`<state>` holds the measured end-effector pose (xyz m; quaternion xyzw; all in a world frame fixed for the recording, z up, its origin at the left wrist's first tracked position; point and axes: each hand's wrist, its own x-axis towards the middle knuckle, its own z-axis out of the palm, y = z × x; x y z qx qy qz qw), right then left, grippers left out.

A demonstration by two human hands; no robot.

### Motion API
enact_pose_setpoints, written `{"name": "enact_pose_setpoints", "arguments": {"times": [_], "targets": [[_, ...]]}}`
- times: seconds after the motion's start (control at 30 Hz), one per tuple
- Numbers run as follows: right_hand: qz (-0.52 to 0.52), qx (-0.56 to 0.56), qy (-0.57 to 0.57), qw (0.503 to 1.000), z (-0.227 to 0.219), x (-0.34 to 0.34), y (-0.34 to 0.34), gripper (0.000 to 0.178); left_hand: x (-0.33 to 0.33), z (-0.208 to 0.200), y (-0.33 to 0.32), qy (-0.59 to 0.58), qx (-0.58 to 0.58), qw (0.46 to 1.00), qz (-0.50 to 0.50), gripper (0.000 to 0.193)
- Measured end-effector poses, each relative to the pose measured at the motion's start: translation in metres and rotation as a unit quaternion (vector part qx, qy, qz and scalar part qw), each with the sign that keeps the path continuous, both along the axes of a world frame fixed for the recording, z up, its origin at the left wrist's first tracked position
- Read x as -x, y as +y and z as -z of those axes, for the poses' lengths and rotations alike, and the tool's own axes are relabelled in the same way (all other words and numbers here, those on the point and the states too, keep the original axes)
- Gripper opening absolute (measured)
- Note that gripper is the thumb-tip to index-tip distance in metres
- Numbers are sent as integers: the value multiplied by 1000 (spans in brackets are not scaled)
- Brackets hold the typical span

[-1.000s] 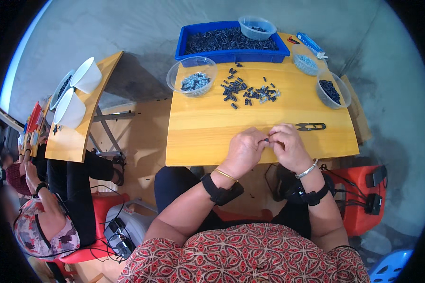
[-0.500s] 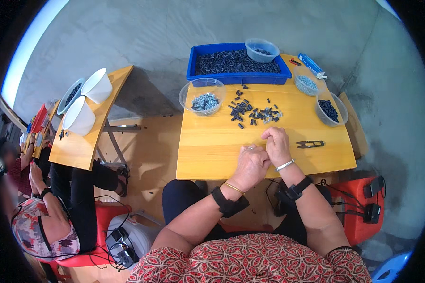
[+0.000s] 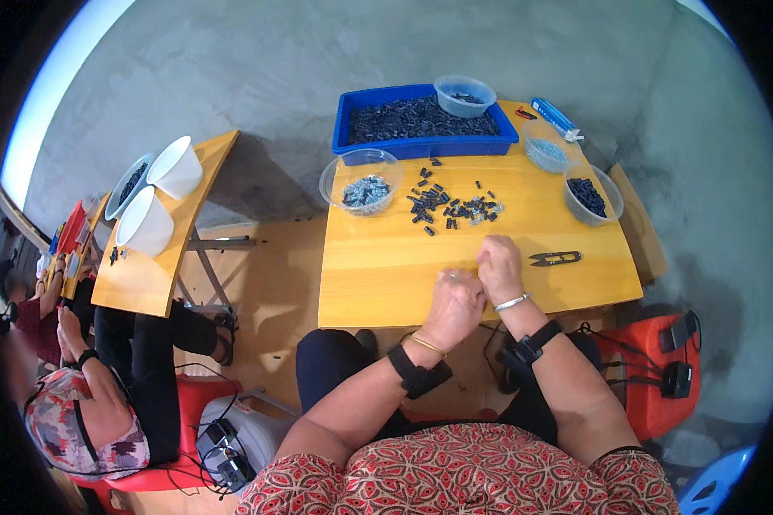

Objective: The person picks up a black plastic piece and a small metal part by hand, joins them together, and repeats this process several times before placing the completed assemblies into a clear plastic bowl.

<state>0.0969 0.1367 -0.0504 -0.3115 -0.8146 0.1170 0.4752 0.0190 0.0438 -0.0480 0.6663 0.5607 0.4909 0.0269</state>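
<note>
Close together over the front of the yellow wooden table (image 3: 386, 283), both my hands are closed with fingers curled inward. My left hand (image 3: 455, 302) has its fingers pressed together; whatever lies in them is hidden. Touching or nearly touching it, my right hand (image 3: 500, 268) is bent in a pinch, and its fingertips are also hidden. Just beyond them lies a loose pile of small black plastic pieces (image 3: 428, 202), with a few clear or silvery bits (image 3: 496, 207) at its right side. A pair of dark thread snips (image 3: 556, 257) rests to the right of my right hand.
At the back stands a blue tray (image 3: 421, 148) full of black pieces, with a clear bowl (image 3: 465, 108) on it. Other bowls hold silvery pieces (image 3: 367, 190), light blue pieces (image 3: 546, 153) and black pieces (image 3: 587, 197). At left, a person (image 3: 94, 412) sits beside another table (image 3: 137, 287).
The view has shifted slightly. My right hand has turned, its fingers curling further down toward the left hand. The pile and the snips lie as before.
</note>
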Motion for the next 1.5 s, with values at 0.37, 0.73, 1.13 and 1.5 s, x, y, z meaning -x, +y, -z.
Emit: {"name": "enact_pose_setpoints", "arguments": {"times": [0.37,0.73,1.13,1.5], "targets": [[7,34,-94,995,7,-2,5,11,0,-1,2,16,1,1000,-15,10],[21,106,-75,991,1,-4,3,7,0,-9,-3,51,9,999,-17,11],[-128,34,38,991,-106,-45,-106,19,2,-78,-50,-615,138,759,163,10],[-188,95,95,973,-116,-74,-117,8,-12,-106,-87,-566,177,767,245,14]]}}
